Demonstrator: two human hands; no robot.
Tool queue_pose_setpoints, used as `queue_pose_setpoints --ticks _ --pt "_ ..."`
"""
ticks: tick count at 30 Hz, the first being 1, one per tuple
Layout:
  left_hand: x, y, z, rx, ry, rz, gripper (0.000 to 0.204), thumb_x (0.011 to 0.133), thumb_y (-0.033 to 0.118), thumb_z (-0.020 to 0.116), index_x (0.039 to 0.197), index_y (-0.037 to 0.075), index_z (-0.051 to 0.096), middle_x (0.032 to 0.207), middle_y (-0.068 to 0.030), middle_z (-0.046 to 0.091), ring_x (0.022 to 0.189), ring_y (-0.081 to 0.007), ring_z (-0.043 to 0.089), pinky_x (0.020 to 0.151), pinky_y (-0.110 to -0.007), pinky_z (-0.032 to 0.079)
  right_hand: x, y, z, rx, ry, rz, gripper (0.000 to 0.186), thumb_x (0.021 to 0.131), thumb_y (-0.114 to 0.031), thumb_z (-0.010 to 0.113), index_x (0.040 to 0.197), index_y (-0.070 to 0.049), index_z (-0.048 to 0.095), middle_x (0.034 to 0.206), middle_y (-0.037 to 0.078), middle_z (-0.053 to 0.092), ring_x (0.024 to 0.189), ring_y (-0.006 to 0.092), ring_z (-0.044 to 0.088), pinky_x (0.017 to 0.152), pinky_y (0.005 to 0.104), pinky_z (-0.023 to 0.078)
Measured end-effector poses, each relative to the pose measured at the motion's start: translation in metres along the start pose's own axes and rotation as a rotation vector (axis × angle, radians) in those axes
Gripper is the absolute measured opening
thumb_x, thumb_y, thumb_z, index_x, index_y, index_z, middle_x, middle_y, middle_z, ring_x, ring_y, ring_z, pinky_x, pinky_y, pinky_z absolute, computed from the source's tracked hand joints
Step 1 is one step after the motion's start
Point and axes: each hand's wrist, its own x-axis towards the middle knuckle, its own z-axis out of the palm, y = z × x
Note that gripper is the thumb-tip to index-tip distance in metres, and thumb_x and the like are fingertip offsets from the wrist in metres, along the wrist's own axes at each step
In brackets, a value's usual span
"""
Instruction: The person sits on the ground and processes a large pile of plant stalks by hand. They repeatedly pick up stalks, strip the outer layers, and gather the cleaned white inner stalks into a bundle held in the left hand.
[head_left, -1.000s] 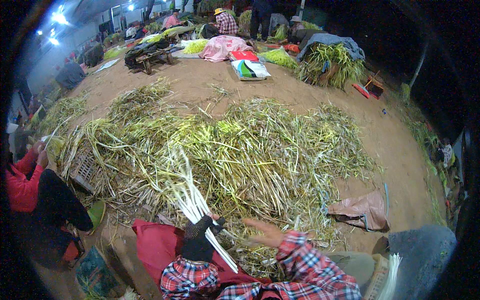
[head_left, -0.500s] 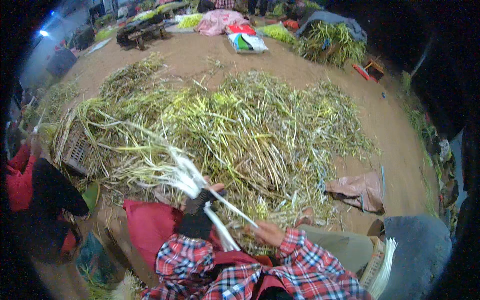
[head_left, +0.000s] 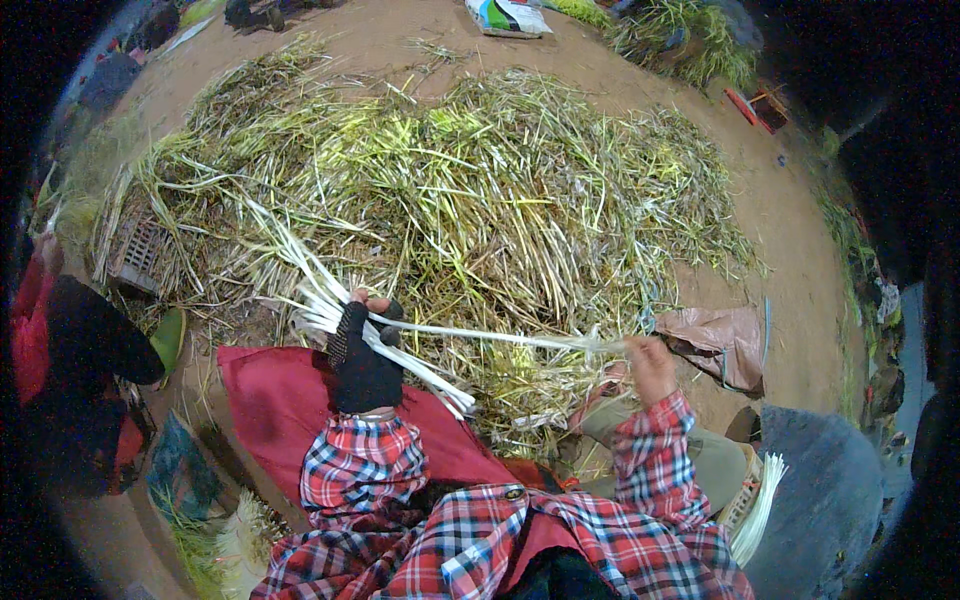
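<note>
My left hand (head_left: 366,358), in a black fingerless glove, is closed round a bundle of long white stalks (head_left: 436,384) with yellow-green leaves trailing to the upper left. One pale stalk (head_left: 470,331) stretches from that hand across to the right. My bare right hand (head_left: 652,370) is pinched on its far end, where thin, wispy strands blur. Both hands are above the near edge of a big heap of loose stalks and leaves (head_left: 450,200). Red cloth (head_left: 265,390) covers my left leg.
A plastic crate (head_left: 140,250) is half buried at the heap's left. Another person's dark sleeve (head_left: 105,325) is at far left. To the right lie a brown sack (head_left: 715,340) and a grey round surface (head_left: 825,490). White stalks (head_left: 762,510) rest by a basket (head_left: 742,488).
My right hand has moved right and away from my left, drawing the stalk's end with it. The left hand still grips the bundle. The view has tipped downward.
</note>
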Motion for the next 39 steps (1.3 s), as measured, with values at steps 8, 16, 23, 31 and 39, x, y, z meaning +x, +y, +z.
queue_pose_setpoints --ticks 8,16,23,31,39 --pt "-0.001 -0.017 0.002 0.305 0.064 0.022 0.017 0.080 0.017 0.055 0.090 0.005 0.048 0.063 -0.0064 0.056 0.052 -0.0142 0.054 0.042 -0.022 0.042 0.013 -0.001 0.043 -0.477 -0.326 -0.299 0.053 0.073 -0.032 0.060 0.115 -0.004 0.044 0.107 0.017 0.051 0.100 0.0294 0.050 0.086 0.0355 0.039" --pt "0.006 -0.029 0.000 0.396 0.065 -0.046 0.020 0.079 0.014 0.056 0.094 0.003 0.051 0.077 -0.0135 0.061 0.057 -0.0168 0.056 0.052 -0.026 0.048 0.003 -0.048 0.149 -0.081 -0.713 -0.359 0.019 0.083 -0.015 0.048 0.098 -0.005 0.055 0.066 0.008 0.056 0.057 0.0134 0.054 0.055 0.0259 0.043" --pt "0.022 -0.017 -0.005 0.017 0.169 -0.048 0.013 0.085 0.020 0.046 0.089 0.007 0.045 0.057 0.0019 0.038 0.046 -0.0116 0.039 0.046 -0.026 0.043 0.094 0.023 0.209 -0.292 -0.225 -0.377 0.011 0.076 -0.011 0.051 0.082 -0.002 0.055 0.077 0.014 0.057 0.070 0.0289 0.056 0.062 0.0358 0.045" --pt "0.041 -0.009 -0.016 -0.115 0.098 -0.169 0.031 0.089 0.035 0.032 0.090 0.008 0.046 0.044 0.0044 0.032 0.035 -0.0070 0.029 0.031 -0.022 0.025 0.125 0.070 0.252 -0.902 -0.612 0.024 0.034 0.076 -0.023 0.054 0.103 -0.004 0.046 0.084 0.018 0.056 0.079 0.0296 0.055 0.067 0.0389 0.044" --pt "0.029 -0.010 -0.009 0.014 0.180 -0.163 0.015 0.086 0.023 0.044 0.088 0.008 0.046 0.053 0.0040 0.036 0.043 -0.0063 0.035 0.037 -0.019 0.030 0.082 0.016 0.184 -0.587 -0.485 -0.523 0.014 0.074 -0.014 0.054 0.084 -0.005 0.057 0.074 0.013 0.056 0.073 0.0294 0.054 0.064 0.0387 0.043"
